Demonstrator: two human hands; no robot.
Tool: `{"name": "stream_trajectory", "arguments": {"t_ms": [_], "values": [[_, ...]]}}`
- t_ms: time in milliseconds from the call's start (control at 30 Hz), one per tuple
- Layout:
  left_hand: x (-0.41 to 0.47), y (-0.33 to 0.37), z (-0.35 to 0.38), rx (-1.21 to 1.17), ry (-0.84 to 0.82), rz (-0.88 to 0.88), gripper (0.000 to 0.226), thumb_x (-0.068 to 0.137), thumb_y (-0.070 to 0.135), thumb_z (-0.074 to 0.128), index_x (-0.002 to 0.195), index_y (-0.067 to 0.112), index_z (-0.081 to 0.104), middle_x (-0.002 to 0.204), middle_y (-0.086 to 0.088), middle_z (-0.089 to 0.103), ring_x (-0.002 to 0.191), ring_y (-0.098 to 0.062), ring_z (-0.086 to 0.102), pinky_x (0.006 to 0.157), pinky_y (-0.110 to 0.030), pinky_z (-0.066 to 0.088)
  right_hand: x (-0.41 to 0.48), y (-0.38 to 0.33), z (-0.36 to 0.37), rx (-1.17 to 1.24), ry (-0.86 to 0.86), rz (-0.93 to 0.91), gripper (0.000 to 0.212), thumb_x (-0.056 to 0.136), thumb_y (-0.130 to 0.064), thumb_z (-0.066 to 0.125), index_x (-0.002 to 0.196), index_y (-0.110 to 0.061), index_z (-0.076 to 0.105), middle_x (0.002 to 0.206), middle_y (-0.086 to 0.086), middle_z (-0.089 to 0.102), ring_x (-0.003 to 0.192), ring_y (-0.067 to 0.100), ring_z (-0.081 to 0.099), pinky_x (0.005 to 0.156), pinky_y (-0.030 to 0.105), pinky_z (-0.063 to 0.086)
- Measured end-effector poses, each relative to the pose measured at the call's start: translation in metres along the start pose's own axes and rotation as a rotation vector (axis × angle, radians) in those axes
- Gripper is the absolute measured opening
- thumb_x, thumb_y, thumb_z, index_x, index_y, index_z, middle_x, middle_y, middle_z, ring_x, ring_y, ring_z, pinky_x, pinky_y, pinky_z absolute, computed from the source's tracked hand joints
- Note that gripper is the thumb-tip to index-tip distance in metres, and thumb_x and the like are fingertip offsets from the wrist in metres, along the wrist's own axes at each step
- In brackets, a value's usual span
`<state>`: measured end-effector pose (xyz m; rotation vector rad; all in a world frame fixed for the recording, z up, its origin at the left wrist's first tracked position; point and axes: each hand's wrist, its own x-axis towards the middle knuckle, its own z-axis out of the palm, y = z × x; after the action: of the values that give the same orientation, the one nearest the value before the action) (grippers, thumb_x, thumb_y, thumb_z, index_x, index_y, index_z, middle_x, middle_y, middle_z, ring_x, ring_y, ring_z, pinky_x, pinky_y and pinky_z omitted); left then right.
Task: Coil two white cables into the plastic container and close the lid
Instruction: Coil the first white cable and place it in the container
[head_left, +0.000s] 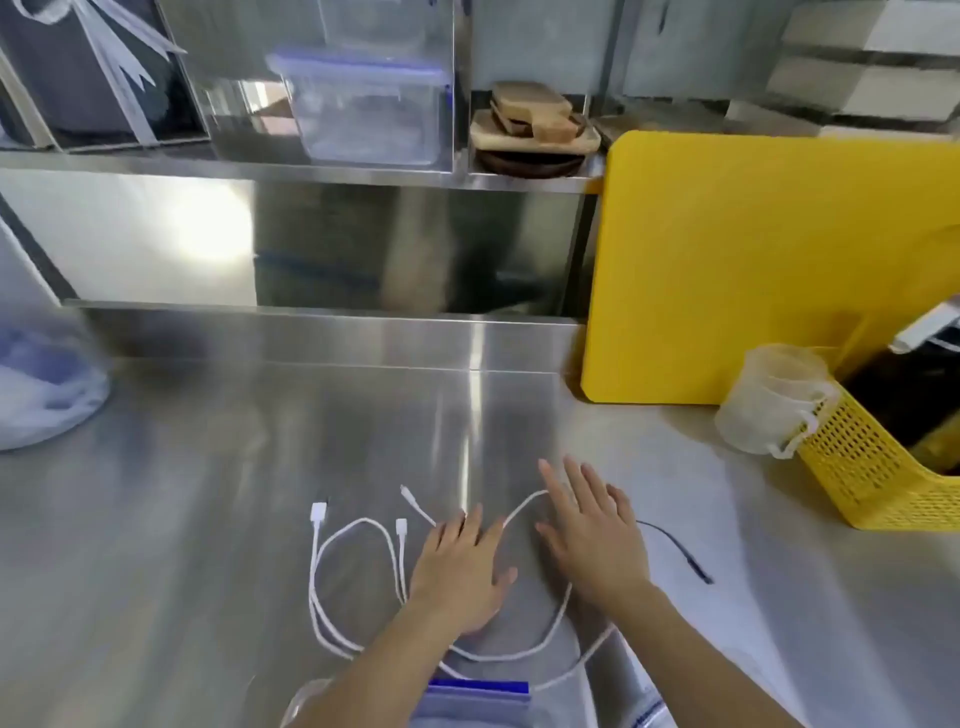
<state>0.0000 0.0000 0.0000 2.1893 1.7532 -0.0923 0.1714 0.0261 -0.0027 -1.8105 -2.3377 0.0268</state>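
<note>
Head view of a stainless-steel bench (208, 493). Two white cables (358, 530) lie loosely looped on the bench near its front edge, their plug ends (318, 512) pointing away from the person. The left hand (460, 569) rests palm down, fingers spread and holding nothing, over the middle of the cable loops; strands emerge to its left, beyond its fingertips and beneath its wrist. The right hand (592, 535), also flat and open with fingers spread and empty, lies just beside the left; a white strand (519, 506) arcs between the two hands and passes under its fingers, and another curves below its palm. Whether either palm presses on the cable cannot be told. A clear plastic container with a blue clip (478, 693) sits at the bottom edge, just in front of the person, partly hidden by the forearms; a cable strand runs beside its far rim. A dark cable (675, 545) lies to the right of the right hand. Further right stand a yellow cutting board (753, 260), a yellow perforated basket (872, 467) and a translucent measuring jug (774, 400).
</note>
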Motion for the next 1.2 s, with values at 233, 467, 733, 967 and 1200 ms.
{"name": "stream_trajectory", "arguments": {"t_ms": [233,467,733,967,1200], "values": [[0.0,0.019,-0.002,0.038,0.127,-0.068,0.041,0.09,0.004,0.04,0.13,0.006,0.038,0.137,-0.012,0.045,0.127,-0.026,0.041,0.106,-0.033,0.03,-0.003,0.005,0.009,-0.084,-0.103,0.019,0.039,0.096,-0.039,0.029,0.126,-0.015,0.041,0.125,0.003,0.053,0.112,0.025,0.047,0.092,0.035,0.036],[-0.006,0.025,-0.018,-0.309,0.171,-0.195,0.017,0.088,0.001,0.039,0.1,0.012,0.039,0.102,-0.014,0.062,0.09,-0.036,0.061,0.068,-0.035,0.042,-0.008,0.002,-0.015,-0.077,0.043,0.001,0.025,0.057,-0.011,0.083,0.064,-0.007,0.059,0.055,0.007,0.061,0.045,0.027,0.057,0.042,0.029,0.045],[-0.007,0.036,-0.061,-0.584,0.308,0.038,0.015,0.096,0.018,0.036,0.107,0.016,0.046,0.098,-0.008,0.065,0.088,-0.031,0.058,0.074,-0.04,0.046,0.01,-0.013,-0.065,0.149,0.213,-0.348,0.006,0.073,-0.006,0.061,0.077,-0.007,0.066,0.062,0.01,0.065,0.05,0.029,0.058,0.045,0.028,0.046],[-0.014,0.01,-0.104,-0.745,0.336,0.095,0.028,0.093,0.032,0.047,0.069,0.02,0.052,0.053,0.007,0.039,0.048,-0.009,0.033,0.052,-0.026,0.029,0.031,0.003,-0.108,0.233,0.405,-0.069,0.014,0.091,-0.01,0.053,0.096,-0.001,0.062,0.088,0.02,0.067,0.064,0.041,0.059,0.052,0.04,0.044],[-0.027,-0.009,-0.118,-0.73,0.408,0.08,0.028,0.09,0.026,0.055,0.066,0.012,0.053,0.053,0.005,0.037,0.05,-0.009,0.031,0.051,-0.022,0.027,0.027,0.018,-0.147,0.043,0.599,-0.115,0.009,0.081,-0.008,0.064,0.085,0.0,0.065,0.075,0.017,0.068,0.064,0.036,0.063,0.053,0.037,0.046]]}}
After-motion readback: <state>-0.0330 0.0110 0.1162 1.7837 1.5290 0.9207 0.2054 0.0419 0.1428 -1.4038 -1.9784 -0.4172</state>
